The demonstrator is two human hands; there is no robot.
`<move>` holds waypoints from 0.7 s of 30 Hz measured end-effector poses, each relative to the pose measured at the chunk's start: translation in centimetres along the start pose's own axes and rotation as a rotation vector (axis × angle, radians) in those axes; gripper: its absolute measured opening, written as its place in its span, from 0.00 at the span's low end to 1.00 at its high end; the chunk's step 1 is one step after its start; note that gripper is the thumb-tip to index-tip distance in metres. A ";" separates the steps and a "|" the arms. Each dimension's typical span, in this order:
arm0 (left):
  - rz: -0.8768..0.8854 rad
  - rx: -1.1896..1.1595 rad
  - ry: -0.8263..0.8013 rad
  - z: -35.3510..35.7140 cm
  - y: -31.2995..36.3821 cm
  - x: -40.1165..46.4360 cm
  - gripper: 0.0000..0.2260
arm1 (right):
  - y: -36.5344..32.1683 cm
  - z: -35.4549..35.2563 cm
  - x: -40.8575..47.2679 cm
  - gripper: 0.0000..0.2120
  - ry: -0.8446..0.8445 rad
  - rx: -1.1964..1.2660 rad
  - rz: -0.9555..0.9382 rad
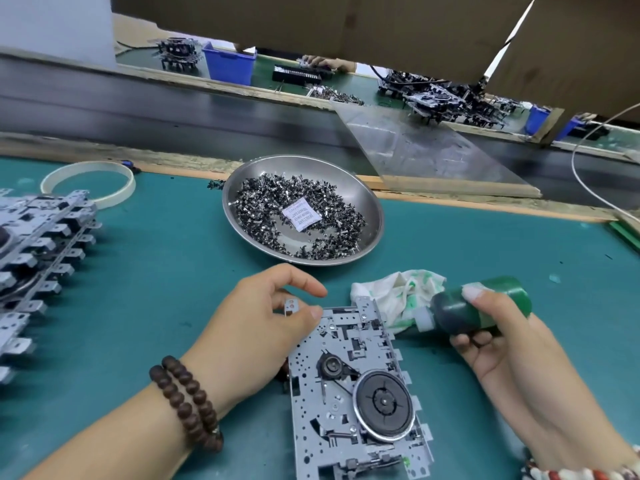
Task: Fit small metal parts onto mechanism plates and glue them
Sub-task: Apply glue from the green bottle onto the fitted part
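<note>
At 9 o'clock, a stack of grey stamped-metal mechanism plates (38,258) lying on the teal bench mat (156,306); just beyond it at 10 o'clock, a cream plastic ring (88,183) flat on the mat. Near centre, toward 12 o'clock, a round stainless-steel dish (372,223) heaped with small dark metal parts (263,206) and holding a white printed desiccant packet (302,214). Below the dish, the left hand (256,327), brown bead bracelet (187,400) on the wrist, thumb and forefinger pinched together on a small grey metal part with two holes (291,305), held at the far left corner of a single grey mechanism plate with a black flywheel (353,393), which lies flat on the mat at 6 o'clock. Just past that plate's far edge, a crumpled white cloth with green stains (391,299). At 3 o'clock, the right hand (498,334), fingers clamped round a dark green glue bottle (481,306), tilted with its white nozzle pointing left over the cloth, near the plate's far right corner.
</note>
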State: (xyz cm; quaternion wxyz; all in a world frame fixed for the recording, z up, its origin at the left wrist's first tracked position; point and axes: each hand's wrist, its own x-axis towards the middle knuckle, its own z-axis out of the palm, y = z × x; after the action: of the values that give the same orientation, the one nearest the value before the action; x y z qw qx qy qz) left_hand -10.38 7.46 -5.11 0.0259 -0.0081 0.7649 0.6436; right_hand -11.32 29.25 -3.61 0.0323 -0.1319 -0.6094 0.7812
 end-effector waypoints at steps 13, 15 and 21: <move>-0.078 -0.131 -0.003 -0.4 0.0 -0.1 0.08 | -0.6 0.1 -0.3 0.03 0.041 0.132 -0.083; -0.079 -0.145 -0.004 -0.4 -0.1 -0.1 0.08 | -0.5 0.3 -0.5 0.03 0.013 0.131 -0.106; -0.087 -0.157 0.000 -0.3 -0.2 0.0 0.07 | -0.3 1.1 -1.3 0.08 -0.039 0.016 -0.235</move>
State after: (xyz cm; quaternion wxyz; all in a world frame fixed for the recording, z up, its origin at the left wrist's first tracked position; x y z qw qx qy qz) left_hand -10.33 7.10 -5.23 0.0531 -0.0435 0.7108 0.7000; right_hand -10.39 28.04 -2.92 0.1130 -0.0442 -0.6148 0.7793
